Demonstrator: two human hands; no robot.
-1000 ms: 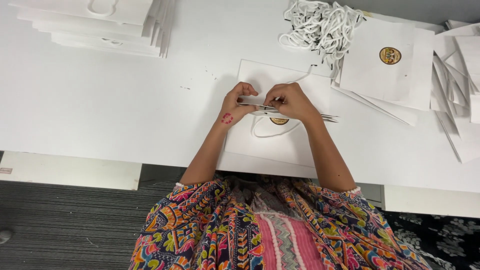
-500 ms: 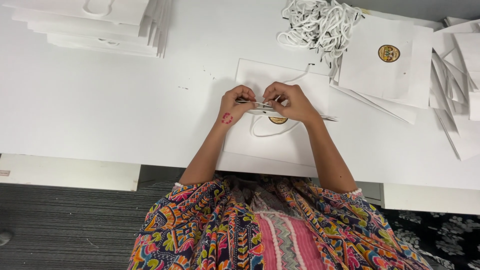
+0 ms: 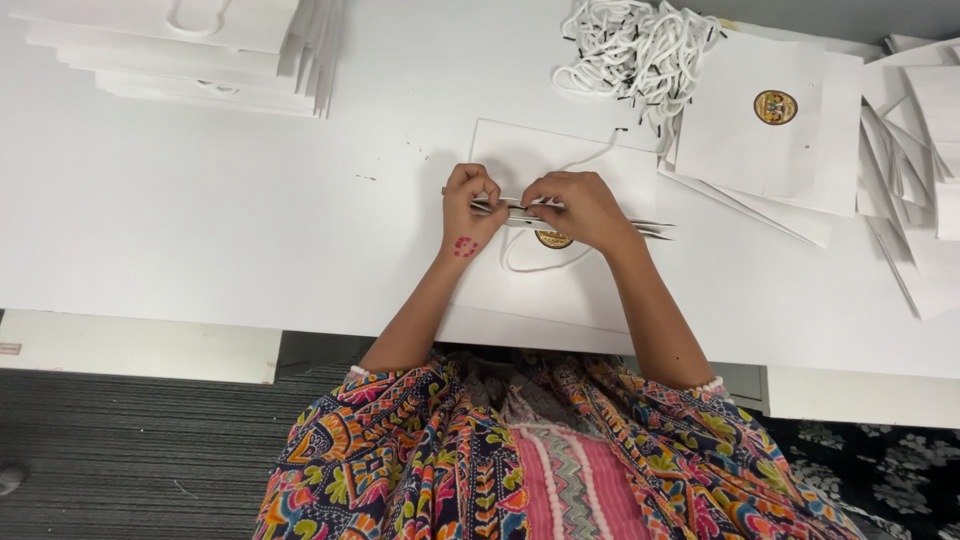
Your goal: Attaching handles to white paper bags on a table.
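Both hands, left hand and right hand, pinch a white paper bag bearing a round gold label.

A bright multicoloured patterned garment with a pink zigzag front panel; a red mark on the left hand.

Upper left of my frame I see a stack of bags lying flat on the table. At top centre sits a heap of white cords. Right of it, flat bags overlap, the top one bearing a round gold sticker. More sheets fan out at the right edge. Grey carpet fills the lower left.
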